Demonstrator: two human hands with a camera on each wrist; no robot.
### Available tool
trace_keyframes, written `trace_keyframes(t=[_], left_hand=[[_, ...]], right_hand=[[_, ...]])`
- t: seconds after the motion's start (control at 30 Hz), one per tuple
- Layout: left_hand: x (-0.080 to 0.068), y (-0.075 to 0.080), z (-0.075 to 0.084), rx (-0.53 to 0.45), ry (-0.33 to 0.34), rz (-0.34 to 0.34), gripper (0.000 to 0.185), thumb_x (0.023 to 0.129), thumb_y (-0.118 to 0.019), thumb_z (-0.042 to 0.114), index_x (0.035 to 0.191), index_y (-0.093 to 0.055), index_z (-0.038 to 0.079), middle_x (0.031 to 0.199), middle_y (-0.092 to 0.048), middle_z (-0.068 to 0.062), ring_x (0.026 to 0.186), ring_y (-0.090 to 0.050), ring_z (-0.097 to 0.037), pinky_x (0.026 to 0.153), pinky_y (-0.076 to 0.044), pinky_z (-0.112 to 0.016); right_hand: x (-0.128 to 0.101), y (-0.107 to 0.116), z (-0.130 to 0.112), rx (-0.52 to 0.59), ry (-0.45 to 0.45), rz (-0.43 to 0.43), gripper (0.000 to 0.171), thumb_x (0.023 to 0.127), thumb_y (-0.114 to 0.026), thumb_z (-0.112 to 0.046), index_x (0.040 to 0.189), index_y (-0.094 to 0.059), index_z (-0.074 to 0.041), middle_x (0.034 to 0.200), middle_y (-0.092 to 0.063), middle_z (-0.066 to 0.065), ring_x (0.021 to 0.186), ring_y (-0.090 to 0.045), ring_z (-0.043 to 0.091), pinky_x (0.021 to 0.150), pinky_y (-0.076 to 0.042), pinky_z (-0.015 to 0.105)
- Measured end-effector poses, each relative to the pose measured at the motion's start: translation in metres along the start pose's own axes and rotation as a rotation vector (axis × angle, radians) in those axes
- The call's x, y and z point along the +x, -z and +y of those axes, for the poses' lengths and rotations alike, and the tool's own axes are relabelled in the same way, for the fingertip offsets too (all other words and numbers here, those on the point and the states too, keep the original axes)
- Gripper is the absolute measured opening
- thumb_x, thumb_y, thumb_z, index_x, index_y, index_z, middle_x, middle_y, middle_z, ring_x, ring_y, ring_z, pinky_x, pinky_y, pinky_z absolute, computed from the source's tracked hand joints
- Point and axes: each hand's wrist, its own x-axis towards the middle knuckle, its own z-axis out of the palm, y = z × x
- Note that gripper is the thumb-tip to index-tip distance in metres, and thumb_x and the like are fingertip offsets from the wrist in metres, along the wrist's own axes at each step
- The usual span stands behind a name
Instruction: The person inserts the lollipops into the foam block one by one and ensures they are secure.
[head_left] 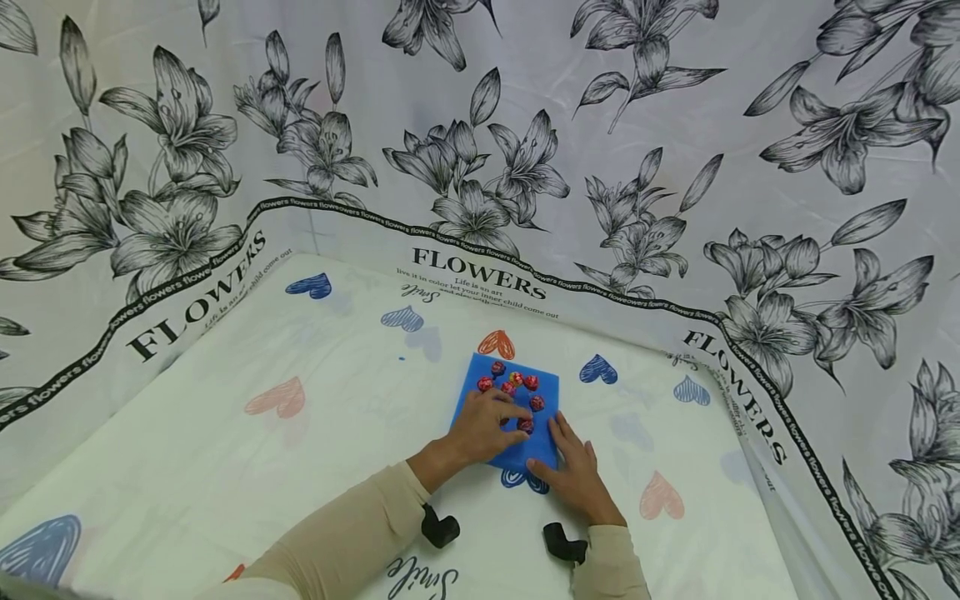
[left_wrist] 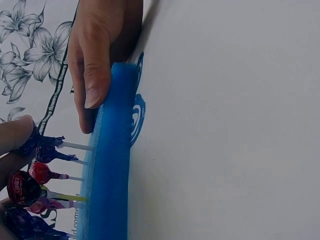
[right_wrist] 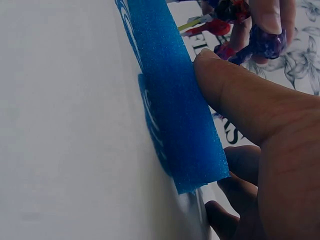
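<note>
A blue foam block [head_left: 536, 454] lies flat, with several wrapped lollipops [head_left: 531, 382] standing stick-down in its top. My left hand [head_left: 486, 427] is over the block and pinches a dark purple lollipop [right_wrist: 267, 42] by its wrapped head, between thumb and fingers. In the left wrist view that lollipop's white stick [left_wrist: 77, 146] reaches the foam's top face. My right hand [head_left: 576, 471] holds the block's near right corner, its thumb [right_wrist: 225, 82] at the front edge and its fingers along the right side. Red and purple wrappers show past the left fingers, which hide some lollipops.
The block lies on a white cloth [head_left: 360, 417] printed with hearts and lettering. Behind and at both sides rises a flower-printed curtain [head_left: 540, 50]. Black camera mounts [head_left: 440, 527] stick out from both wrists by the sleeves.
</note>
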Motion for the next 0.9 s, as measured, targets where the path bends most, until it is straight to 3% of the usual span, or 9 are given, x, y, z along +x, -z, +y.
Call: trace_keyframes(t=[0.3, 0.67, 0.77, 0.9], left_hand=[[0.0, 0.0, 0.001, 0.058, 0.036, -0.045, 0.028, 0.082, -0.079, 0.028, 0.107, -0.076, 0.017, 0.104, -0.071, 0.002, 0.108, -0.054, -0.021, 0.084, -0.036, -0.048], [0.001, 0.002, 0.004, 0.028, 0.035, -0.078, 0.036, 0.082, -0.079, 0.027, 0.115, -0.073, 0.013, 0.106, -0.07, 0.0, 0.106, -0.054, -0.021, 0.081, -0.037, -0.045], [0.0, 0.005, 0.002, -0.007, 0.011, -0.043, 0.038, 0.082, -0.078, 0.028, 0.116, -0.072, 0.011, 0.106, -0.07, 0.0, 0.105, -0.056, -0.02, 0.084, -0.039, -0.047], [-0.003, 0.011, -0.005, -0.059, -0.062, 0.081, 0.033, 0.083, -0.078, 0.023, 0.111, -0.074, 0.008, 0.106, -0.071, -0.001, 0.104, -0.061, -0.021, 0.089, -0.042, -0.049]], right_hand=[[0.0, 0.001, 0.0, 0.004, -0.009, 0.001, 0.091, 0.085, -0.065, -0.054, 0.152, -0.027, -0.006, 0.158, -0.016, 0.012, 0.142, -0.013, 0.038, 0.108, 0.005, 0.06], [-0.005, 0.0, 0.004, 0.007, -0.034, 0.01, 0.091, 0.085, -0.064, -0.055, 0.152, -0.026, -0.007, 0.159, -0.015, 0.011, 0.143, -0.012, 0.037, 0.108, 0.006, 0.059], [-0.008, -0.001, 0.004, 0.004, -0.039, 0.017, 0.091, 0.085, -0.064, -0.056, 0.152, -0.026, -0.008, 0.159, -0.015, 0.01, 0.143, -0.012, 0.037, 0.109, 0.006, 0.058], [-0.008, 0.0, 0.004, -0.005, -0.034, 0.018, 0.093, 0.084, -0.064, -0.058, 0.152, -0.026, -0.008, 0.159, -0.014, 0.009, 0.143, -0.012, 0.036, 0.109, 0.005, 0.058]])
